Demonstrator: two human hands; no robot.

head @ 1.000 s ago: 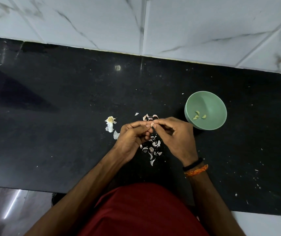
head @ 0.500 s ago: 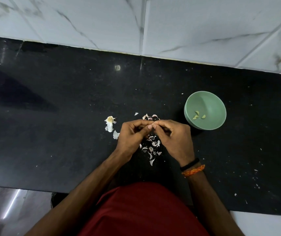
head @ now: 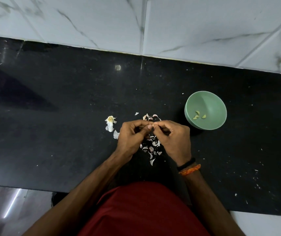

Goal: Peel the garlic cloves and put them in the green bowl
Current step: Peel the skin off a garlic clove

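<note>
My left hand and my right hand meet fingertip to fingertip over the black counter, pinching a small garlic clove that is almost hidden between the fingers. The green bowl stands to the right of my right hand, apart from it, with three peeled cloves lying inside. A scatter of pinkish-white garlic skins lies under and just beyond my hands. The spent garlic root and stem rests to the left of my left hand.
The black stone counter runs left to right, with a white marble-tiled wall behind it. Small white flecks dot the counter at the right. My red clothing fills the bottom centre, at the counter's front edge.
Both hands have drawn slightly closer together and shifted a little, still working on the same clove. The bowl and the skins have stayed where they were.
</note>
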